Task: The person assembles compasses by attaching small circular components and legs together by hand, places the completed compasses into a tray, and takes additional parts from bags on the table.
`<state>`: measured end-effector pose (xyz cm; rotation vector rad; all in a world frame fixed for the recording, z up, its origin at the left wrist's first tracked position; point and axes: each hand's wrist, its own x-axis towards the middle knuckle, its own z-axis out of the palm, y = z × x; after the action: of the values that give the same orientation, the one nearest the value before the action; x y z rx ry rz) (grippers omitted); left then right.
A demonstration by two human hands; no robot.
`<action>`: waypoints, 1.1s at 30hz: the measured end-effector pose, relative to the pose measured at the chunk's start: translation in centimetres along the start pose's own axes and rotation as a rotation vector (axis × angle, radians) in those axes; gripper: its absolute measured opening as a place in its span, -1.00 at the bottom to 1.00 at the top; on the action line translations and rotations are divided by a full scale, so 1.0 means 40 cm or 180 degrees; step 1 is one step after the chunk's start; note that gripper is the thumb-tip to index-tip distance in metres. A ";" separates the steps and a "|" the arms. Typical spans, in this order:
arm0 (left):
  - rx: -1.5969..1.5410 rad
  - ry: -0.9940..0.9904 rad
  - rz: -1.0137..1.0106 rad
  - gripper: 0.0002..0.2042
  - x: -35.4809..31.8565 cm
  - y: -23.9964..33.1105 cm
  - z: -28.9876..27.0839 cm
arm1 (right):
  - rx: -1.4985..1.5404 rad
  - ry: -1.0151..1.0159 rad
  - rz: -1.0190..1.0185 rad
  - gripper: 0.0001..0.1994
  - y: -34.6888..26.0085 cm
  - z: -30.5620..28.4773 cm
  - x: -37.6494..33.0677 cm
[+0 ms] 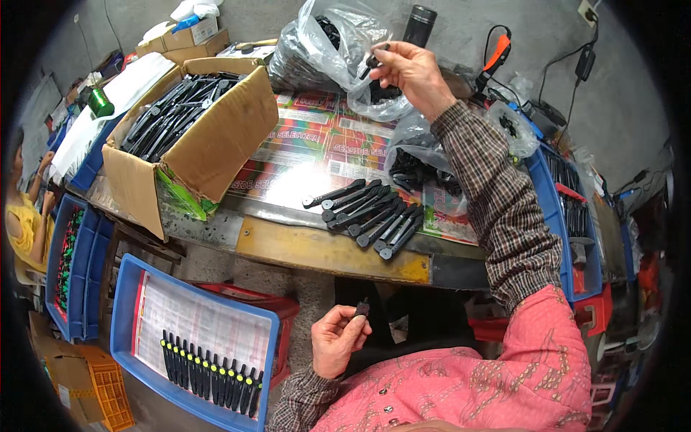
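My left hand, low in front of my body, pinches a small black part between thumb and fingers. My right arm reaches far over the table, and my right hand grips another small dark piece above a clear plastic bag of black parts. What exact kind either piece is, I cannot tell. A row of long, slim black parts with round ends lies near the table's front edge. Behind it, close to my right sleeve, sits a second bag of black pieces.
An open cardboard box full of black strips stands on the table's left. Below, a blue tray holds a row of black parts with yellow-green dots. Blue bins line the right side. A person in yellow sits at far left.
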<state>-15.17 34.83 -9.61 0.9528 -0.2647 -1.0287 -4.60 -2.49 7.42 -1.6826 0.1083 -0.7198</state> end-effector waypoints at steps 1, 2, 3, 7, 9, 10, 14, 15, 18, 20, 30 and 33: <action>0.0042 -0.0027 0.0010 -0.94 -0.005 -0.002 0.001 | 0.0109 0.0023 0.0016 -0.78 -0.001 0.001 -0.003; 0.0052 -0.0051 0.0033 -0.94 -0.009 -0.004 0.002 | 0.0213 0.0059 0.0024 -0.79 -0.004 -0.003 -0.004; 0.0061 -0.0029 0.0000 -0.94 -0.013 -0.007 0.003 | 0.0207 0.0059 -0.0005 -0.79 -0.004 -0.006 0.007; 0.0023 0.0031 -0.0025 -0.94 -0.023 -0.017 0.002 | 0.0020 0.0387 -0.0286 -0.81 0.012 -0.012 0.115; 0.0015 0.0103 -0.0031 -0.94 -0.021 -0.018 -0.004 | 0.0079 0.0501 -0.0334 -0.83 0.038 0.014 0.174; 0.0017 0.0178 -0.0033 -0.94 -0.019 -0.019 -0.007 | 0.0091 0.0527 -0.0380 -0.82 0.053 0.026 0.200; 0.0113 0.0271 -0.0045 -0.93 0.001 -0.018 -0.023 | 0.0032 0.0763 -0.0380 -0.82 0.130 0.053 0.294; 0.0118 0.0274 -0.0059 -0.93 0.006 -0.016 -0.025 | -0.0119 0.0906 -0.0365 -0.82 0.143 0.055 0.307; 0.0110 0.0320 -0.0111 -0.93 0.016 -0.010 -0.030 | -0.0177 0.1019 -0.0442 -0.83 0.169 0.047 0.326; 0.0154 0.0336 -0.0121 -0.93 0.021 -0.008 -0.032 | -0.0103 0.0945 -0.0528 -0.82 0.171 0.043 0.319; -0.0019 0.0158 -0.0207 -0.94 0.007 -0.009 -0.010 | -0.0036 -0.0309 0.0083 -0.75 -0.035 0.031 -0.044; 0.0095 0.0031 -0.0122 -0.94 -0.011 -0.009 -0.001 | 0.0242 -0.0399 0.0383 -0.79 -0.075 0.049 -0.209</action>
<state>-15.61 35.13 -9.81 0.9928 -0.2551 -1.0573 -11.22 3.70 6.75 -1.6293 0.0917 -0.5212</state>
